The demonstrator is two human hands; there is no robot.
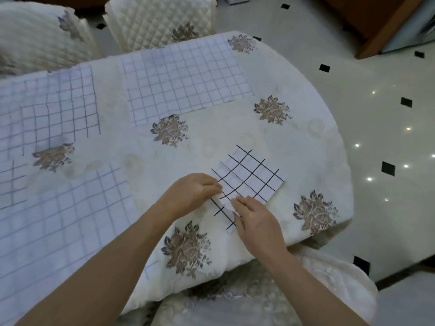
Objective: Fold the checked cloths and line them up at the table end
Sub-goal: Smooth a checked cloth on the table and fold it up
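Note:
A small folded white cloth with bold black checks (251,178) lies near the rounded right end of the table (313,147). My left hand (193,191) pinches its near-left edge, and my right hand (254,220) holds its near corner, which is lifted a little. Three larger pale checked cloths lie flat and unfolded: one at the far middle (186,76), one at the far left (49,107), one at the near left (63,217) under my left forearm.
The table wears a cream quilted cover with brown flower motifs (169,130). Two quilted chair backs (160,20) (35,34) stand beyond the far edge. A padded seat (259,300) sits below me. Glossy tiled floor (388,128) lies to the right.

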